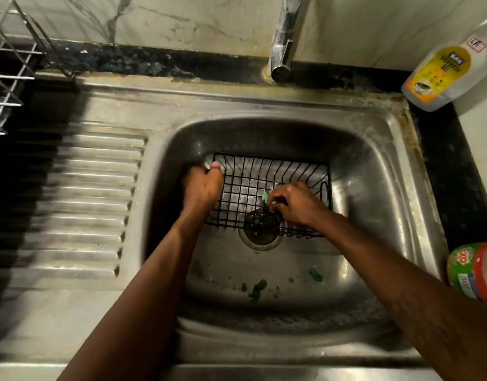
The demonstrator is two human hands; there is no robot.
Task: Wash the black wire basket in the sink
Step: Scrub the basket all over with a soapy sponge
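We see a tap (282, 37) up at the back, its end above the sink (374, 166). A soap bottle (440, 75) stands at the back right corner. A red and green tub (473, 270) sits on the right edge. On the left is a ribbed draining board (93, 202), with a wire rack (14, 78) in the far left corner. Green bits (257, 288) lie on the sink floor, near us.

The basket (278, 171) sits down in the sink, toward the back, and its near edge lies over the drain (260, 229). The left hand (202, 188) grips the basket's left side, fingers curled round the wires and thumb up by the rim. The right hand (297, 203) is inside the basket. Its fingers are curled round a small green pad (265, 196) and hold it on the wires. Both arms reach in from the near side.
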